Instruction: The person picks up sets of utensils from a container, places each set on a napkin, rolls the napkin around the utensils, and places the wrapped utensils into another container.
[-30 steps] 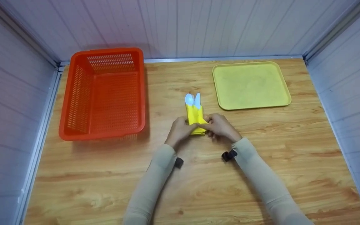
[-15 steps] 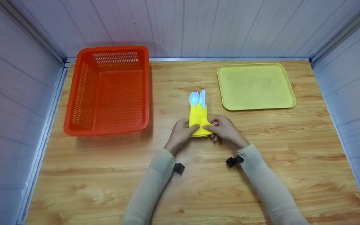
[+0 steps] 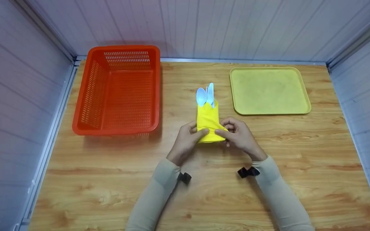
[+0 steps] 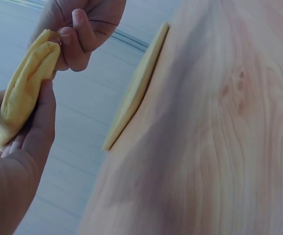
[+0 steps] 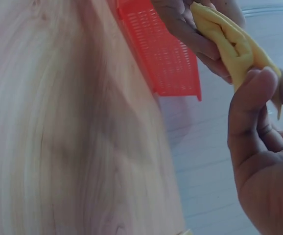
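Observation:
A folded yellow napkin [image 3: 208,119] is held up between both hands in the middle of the head view. Out of its far end stick a pale spoon [image 3: 201,96], a fork, mostly covered, and a knife [image 3: 211,93]. My left hand [image 3: 185,140] grips the napkin's near left side, thumb on top and fingers beneath. On the near right corner, my right hand [image 3: 241,136] pinches the cloth between thumb and curled fingers. Both wrist views show the napkin's layered lower edge [image 4: 29,88], raised off the table, with the right-hand corner [image 5: 264,63] pulled outward.
At the back left stands a red-orange slotted plastic basket [image 3: 156,110] with nothing in it. A flat yellow tray [image 3: 270,91] lies at the back right. White panel walls [image 3: 185,29] border the wooden table [image 3: 204,199] at the back and sides.
The napkin with the cutlery has come up closer to the head camera, and its front now faces it more fully. Both hands keep their hold; the whole head view has shifted slightly.

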